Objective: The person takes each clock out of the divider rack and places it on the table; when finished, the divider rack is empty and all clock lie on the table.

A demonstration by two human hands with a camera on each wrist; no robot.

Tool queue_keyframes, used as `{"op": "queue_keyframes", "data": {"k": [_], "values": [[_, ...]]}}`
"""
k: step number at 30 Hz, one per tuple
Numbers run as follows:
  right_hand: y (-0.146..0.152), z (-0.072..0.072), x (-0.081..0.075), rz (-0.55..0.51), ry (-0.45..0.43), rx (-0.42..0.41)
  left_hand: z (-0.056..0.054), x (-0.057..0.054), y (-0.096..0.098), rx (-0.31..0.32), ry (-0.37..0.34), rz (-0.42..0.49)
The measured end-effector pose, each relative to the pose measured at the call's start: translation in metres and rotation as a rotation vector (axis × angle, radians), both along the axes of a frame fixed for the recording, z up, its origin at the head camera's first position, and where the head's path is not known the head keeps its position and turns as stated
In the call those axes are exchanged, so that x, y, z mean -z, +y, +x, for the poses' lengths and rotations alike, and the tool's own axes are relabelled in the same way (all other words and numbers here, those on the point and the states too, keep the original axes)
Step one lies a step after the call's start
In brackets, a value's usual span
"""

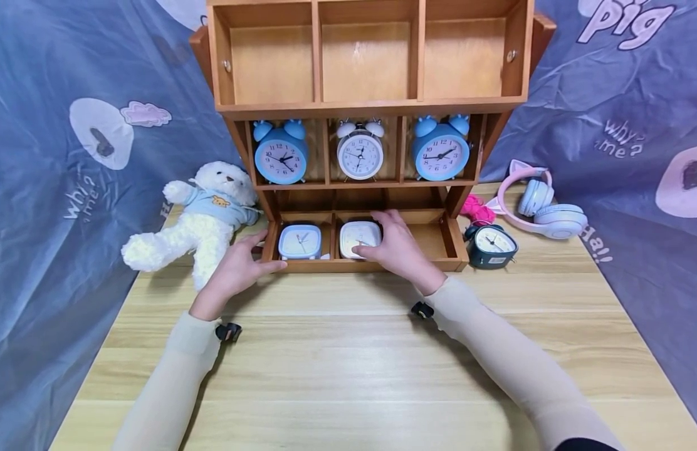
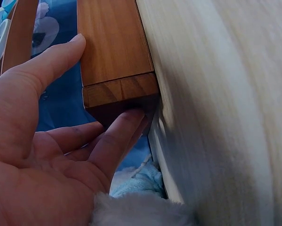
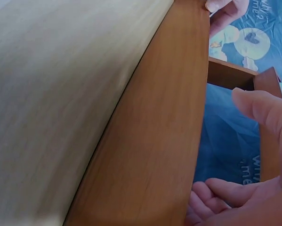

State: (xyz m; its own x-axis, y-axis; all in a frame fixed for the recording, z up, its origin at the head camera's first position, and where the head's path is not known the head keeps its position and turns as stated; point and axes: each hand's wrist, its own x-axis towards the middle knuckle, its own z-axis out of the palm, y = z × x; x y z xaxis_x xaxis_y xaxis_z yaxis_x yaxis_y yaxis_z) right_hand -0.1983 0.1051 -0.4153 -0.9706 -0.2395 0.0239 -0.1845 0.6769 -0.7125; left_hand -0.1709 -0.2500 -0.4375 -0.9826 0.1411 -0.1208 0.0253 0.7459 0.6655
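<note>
My left hand (image 1: 241, 266) holds the left front corner of the wooden display rack (image 1: 371, 108), thumb at the front board's upper edge and fingers against its outer side. In the bottom row, a pale blue square alarm clock (image 1: 300, 242) lies in the left compartment. A white square alarm clock (image 1: 353, 235) lies in the middle one. Over its right part reaches my right hand (image 1: 402, 247), thumb in front of the dial and fingers by its far right edge. In the right wrist view thumb and fingers stand apart, the clock hidden behind the front board (image 3: 150, 113).
Twin-bell clocks, blue (image 1: 281, 156), white (image 1: 360, 155) and blue (image 1: 441, 156), fill the middle row. A white teddy bear (image 1: 213, 203) leans left of the rack. To its right are a dark green alarm clock (image 1: 491, 246), a pink item (image 1: 477, 210) and cat-ear headphones (image 1: 560, 220).
</note>
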Motion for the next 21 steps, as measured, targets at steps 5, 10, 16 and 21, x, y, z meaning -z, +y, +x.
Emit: {"op": "queue_keyframes", "data": {"k": [5, 10, 16, 21], "values": [[-0.009, 0.0, 0.0, 0.01, -0.001, 0.023, -0.001, 0.0, 0.0, 0.0, -0.002, 0.003], [-0.017, -0.001, 0.0, 0.025, -0.031, 0.048, -0.001, 0.001, 0.0, 0.003, 0.0, 0.004], [-0.029, -0.001, 0.002, 0.061, -0.037, 0.062, 0.0, 0.001, -0.001, 0.005, 0.004, 0.001], [-0.036, -0.002, 0.004, 0.121, -0.016, 0.064, -0.001, 0.001, -0.001, 0.001, 0.007, -0.003]]}}
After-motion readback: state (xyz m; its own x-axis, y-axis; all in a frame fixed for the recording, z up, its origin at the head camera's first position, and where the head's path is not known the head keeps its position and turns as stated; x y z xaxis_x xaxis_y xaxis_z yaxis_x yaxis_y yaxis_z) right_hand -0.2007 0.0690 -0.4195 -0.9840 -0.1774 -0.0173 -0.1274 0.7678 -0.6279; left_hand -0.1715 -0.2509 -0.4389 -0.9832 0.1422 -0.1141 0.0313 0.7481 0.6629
